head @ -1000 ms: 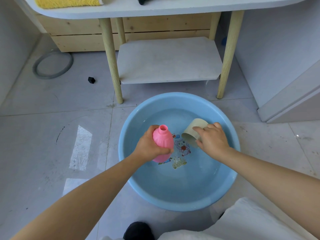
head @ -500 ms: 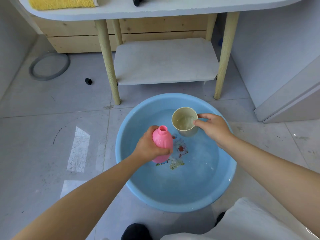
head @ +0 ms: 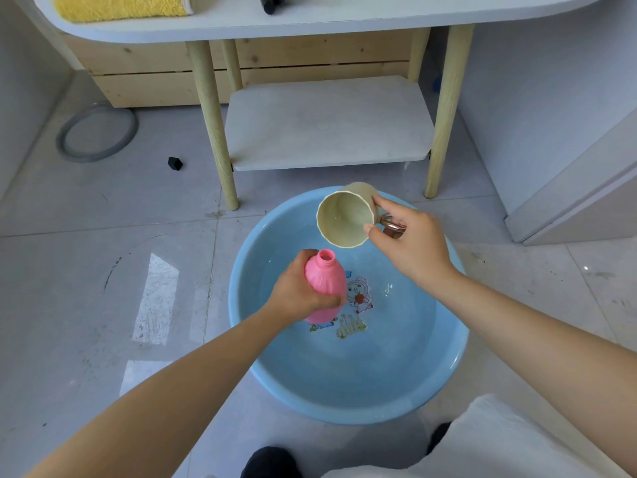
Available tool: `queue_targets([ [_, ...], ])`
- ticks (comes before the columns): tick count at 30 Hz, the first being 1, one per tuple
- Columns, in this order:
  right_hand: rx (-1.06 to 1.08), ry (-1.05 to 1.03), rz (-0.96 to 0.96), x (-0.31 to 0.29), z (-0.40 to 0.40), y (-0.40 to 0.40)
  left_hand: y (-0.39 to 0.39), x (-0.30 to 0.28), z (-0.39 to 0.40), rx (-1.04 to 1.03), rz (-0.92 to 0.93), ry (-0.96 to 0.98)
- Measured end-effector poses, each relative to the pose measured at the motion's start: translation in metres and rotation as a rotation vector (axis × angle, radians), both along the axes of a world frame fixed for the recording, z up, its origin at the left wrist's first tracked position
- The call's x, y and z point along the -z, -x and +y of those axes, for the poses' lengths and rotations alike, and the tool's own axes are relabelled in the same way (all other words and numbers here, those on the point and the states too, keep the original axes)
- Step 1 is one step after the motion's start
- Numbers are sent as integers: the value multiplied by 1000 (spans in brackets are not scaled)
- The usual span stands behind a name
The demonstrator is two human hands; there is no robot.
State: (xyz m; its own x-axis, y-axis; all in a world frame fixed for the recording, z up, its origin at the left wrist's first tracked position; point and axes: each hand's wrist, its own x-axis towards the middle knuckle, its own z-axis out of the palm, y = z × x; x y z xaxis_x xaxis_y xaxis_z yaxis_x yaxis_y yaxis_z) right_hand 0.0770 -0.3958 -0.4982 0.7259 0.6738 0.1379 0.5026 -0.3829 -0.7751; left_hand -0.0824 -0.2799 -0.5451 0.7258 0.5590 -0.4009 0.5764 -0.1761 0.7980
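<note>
A pink plastic bottle [head: 325,281] without a cap stands tilted over a blue basin [head: 348,401] that holds water. My left hand [head: 298,291] grips the bottle round its body. My right hand [head: 410,243] holds a cream cup [head: 344,217] by its handle, above the basin's far rim. The cup is tipped, its mouth facing me and toward the bottle's neck. Cartoon pictures show on the basin's bottom.
The basin sits on a grey tiled floor. Behind it stands a white table with pale wooden legs [head: 212,125] and a low shelf [head: 327,125]. A yellow towel [head: 120,6] lies on the tabletop. A grey ring [head: 98,132] and a small black piece [head: 175,163] lie on the floor at left.
My right hand lifted the cup out of the water, raised it above the basin's far rim and tipped it toward the bottle. The left hand kept the bottle in place.
</note>
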Motion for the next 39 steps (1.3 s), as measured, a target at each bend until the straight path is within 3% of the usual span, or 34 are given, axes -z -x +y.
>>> queue_targets([
  [9,-69,-63,-271,1,4,3,0,-1,-1,1,2,6],
  [39,-118,-163,-514,3,3,8,0,0,-2,10,9,-12],
])
